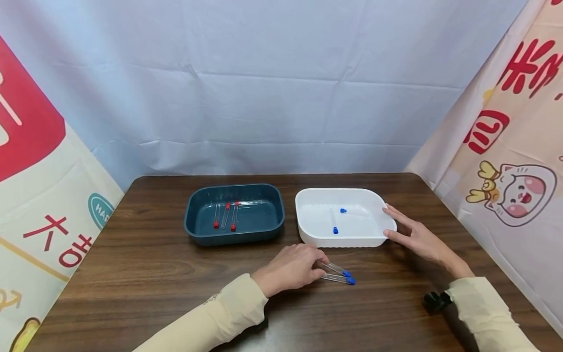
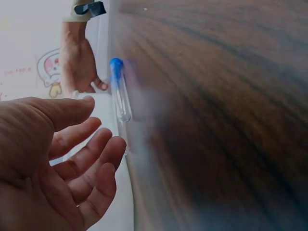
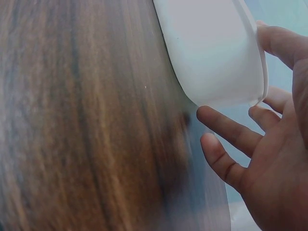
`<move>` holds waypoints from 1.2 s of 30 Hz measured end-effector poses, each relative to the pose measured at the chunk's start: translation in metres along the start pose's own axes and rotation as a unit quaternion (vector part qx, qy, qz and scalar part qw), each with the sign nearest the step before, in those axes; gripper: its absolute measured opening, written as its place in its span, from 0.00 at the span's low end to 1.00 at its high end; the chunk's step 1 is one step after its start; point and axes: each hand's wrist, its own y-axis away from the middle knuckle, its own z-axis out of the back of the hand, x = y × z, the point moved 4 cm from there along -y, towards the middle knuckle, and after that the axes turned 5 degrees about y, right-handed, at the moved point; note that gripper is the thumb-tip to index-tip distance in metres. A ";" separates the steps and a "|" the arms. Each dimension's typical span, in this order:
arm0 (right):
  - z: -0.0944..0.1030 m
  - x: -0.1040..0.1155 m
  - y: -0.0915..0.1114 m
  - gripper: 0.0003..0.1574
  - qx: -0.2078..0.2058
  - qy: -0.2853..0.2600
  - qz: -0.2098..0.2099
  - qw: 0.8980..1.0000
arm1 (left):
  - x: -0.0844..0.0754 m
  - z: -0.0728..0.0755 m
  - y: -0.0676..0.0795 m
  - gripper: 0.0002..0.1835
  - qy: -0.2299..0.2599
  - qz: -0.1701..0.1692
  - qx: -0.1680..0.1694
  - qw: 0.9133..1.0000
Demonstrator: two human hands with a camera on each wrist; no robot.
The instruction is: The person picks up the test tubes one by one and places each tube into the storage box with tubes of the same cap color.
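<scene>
My left hand [image 1: 295, 266] is low over the table, its fingertips right at the clear ends of two blue-capped test tubes [image 1: 344, 278]. In the left wrist view a gap shows between thumb and fingers, with a blue-capped tube [image 2: 119, 91] just beyond them. My right hand [image 1: 420, 239] touches the right end of a white tray [image 1: 340, 242], thumb and fingers spread along its rim. The right wrist view shows the thumb [image 3: 279, 41] against the rim and the other fingers loosely extended. Two more blue-capped tubes [image 1: 335, 230] lie inside this tray.
Left of the white tray stands a dark teal tray [image 1: 235, 239] holding several red-capped tubes [image 1: 233, 227]. Both sit toward the back of the brown wooden table [image 1: 132, 254]. A pale cloth [image 1: 281, 98] hangs behind, and printed cloths flank the sides.
</scene>
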 end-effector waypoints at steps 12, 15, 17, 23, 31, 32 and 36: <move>0.000 0.000 0.000 0.47 0.003 -0.004 -0.001 1.000 | 0.001 -0.010 -0.009 0.07 0.004 0.016 -0.002 1.000; 0.000 0.000 0.000 0.47 0.003 -0.003 -0.001 1.000 | 0.000 -0.013 -0.010 0.07 -0.005 0.010 0.001 1.000; 0.000 0.000 0.000 0.47 0.002 -0.002 0.000 1.000 | 0.000 -0.014 -0.011 0.06 -0.009 0.009 0.002 1.000; -0.001 0.000 0.000 0.47 0.001 -0.003 0.001 1.000 | 0.000 -0.018 -0.013 0.03 -0.010 0.001 0.010 1.000; -0.001 0.001 0.001 0.46 -0.001 -0.004 0.003 1.000 | -0.001 -0.019 -0.010 0.07 -0.012 -0.010 0.016 1.000; -0.001 0.001 0.001 0.46 -0.002 -0.002 0.004 1.000 | -0.001 -0.019 -0.010 0.07 -0.011 -0.010 0.017 1.000; -0.001 0.001 0.001 0.46 -0.003 0.000 0.004 1.000 | -0.002 -0.018 -0.007 0.09 -0.012 -0.008 0.020 1.000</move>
